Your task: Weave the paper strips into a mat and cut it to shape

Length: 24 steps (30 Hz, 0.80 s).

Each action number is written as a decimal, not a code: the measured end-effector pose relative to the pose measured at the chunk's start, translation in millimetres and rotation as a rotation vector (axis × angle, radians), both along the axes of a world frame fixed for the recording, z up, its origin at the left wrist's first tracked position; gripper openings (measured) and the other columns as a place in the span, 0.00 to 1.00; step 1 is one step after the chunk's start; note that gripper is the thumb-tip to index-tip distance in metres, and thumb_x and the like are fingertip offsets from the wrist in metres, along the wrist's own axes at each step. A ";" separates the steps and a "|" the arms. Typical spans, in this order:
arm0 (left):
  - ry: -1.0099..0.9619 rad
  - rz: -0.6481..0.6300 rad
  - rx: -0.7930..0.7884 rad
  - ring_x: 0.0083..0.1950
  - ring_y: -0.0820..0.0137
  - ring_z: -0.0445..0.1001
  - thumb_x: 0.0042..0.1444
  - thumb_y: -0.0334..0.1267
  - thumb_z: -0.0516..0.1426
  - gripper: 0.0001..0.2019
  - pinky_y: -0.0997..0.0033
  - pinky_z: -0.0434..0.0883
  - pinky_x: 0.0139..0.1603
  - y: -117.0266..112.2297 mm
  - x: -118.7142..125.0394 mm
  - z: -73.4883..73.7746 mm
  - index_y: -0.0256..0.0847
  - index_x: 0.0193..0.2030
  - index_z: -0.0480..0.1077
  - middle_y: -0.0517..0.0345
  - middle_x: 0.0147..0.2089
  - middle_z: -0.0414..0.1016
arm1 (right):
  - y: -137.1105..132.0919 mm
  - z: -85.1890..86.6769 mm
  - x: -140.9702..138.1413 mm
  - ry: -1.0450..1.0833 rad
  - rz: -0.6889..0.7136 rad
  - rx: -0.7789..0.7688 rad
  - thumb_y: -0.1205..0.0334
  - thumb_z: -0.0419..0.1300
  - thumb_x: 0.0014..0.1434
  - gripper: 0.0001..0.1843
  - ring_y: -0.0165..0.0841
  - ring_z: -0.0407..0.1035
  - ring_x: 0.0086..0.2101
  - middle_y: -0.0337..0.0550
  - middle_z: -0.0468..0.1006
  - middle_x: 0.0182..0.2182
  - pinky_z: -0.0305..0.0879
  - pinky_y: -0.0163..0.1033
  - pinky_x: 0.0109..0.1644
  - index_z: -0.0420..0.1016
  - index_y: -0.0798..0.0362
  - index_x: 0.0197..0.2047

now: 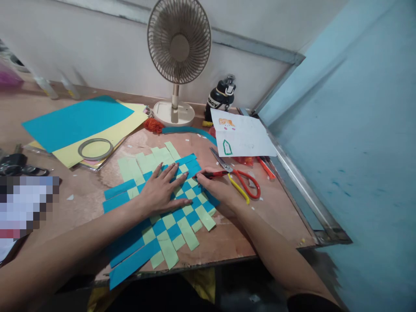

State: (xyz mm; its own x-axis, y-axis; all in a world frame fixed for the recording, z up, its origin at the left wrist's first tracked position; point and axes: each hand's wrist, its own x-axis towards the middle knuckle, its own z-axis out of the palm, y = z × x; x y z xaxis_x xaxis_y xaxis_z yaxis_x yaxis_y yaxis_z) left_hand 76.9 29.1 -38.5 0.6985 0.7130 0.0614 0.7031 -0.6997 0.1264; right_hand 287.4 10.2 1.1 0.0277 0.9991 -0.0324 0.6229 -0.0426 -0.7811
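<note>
A mat of woven blue and pale green paper strips (169, 222) lies at the front of the table, its strip ends uneven on every side. My left hand (164, 187) rests flat on its middle with the fingers spread. At the mat's right part, my right hand (211, 184) grips a slim red-and-black pen (217, 174), its tip pointing left onto the strips. Just beyond that hand lie scissors (242, 173) with red handles, blades parted, beside a yellow stick-like piece (238, 189).
Behind stand a fan (179, 47) and a black bottle (219, 99). Blue sheet (78, 121), yellow sheets and a tape roll (95, 149) lie at left. A drawn-on white paper (247, 136) and an orange-handled tool (265, 168) lie at right, near the blue wall.
</note>
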 end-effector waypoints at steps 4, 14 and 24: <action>0.027 0.000 0.008 0.76 0.49 0.47 0.60 0.72 0.45 0.44 0.40 0.42 0.73 -0.4 0.2 1.1 0.46 0.75 0.50 0.36 0.76 0.47 | 1.1 -1.7 1.6 -0.015 0.025 -0.017 0.58 0.56 0.57 0.11 0.31 0.67 0.28 0.37 0.76 0.26 0.58 0.36 0.30 0.75 0.51 0.29; 0.044 0.007 0.004 0.76 0.49 0.47 0.60 0.71 0.45 0.44 0.41 0.42 0.73 -0.5 0.9 2.1 0.47 0.75 0.50 0.38 0.76 0.47 | -0.9 -1.5 2.1 0.013 0.046 -0.060 0.57 0.58 0.57 0.10 0.31 0.67 0.27 0.37 0.75 0.24 0.56 0.35 0.29 0.76 0.52 0.28; 0.045 0.010 -0.001 0.76 0.49 0.47 0.60 0.72 0.45 0.44 0.42 0.40 0.74 0.1 0.9 0.4 0.49 0.75 0.49 0.42 0.77 0.45 | 0.9 3.8 2.1 0.113 0.020 -0.043 0.58 0.59 0.56 0.10 0.32 0.72 0.28 0.39 0.78 0.24 0.64 0.36 0.32 0.78 0.51 0.28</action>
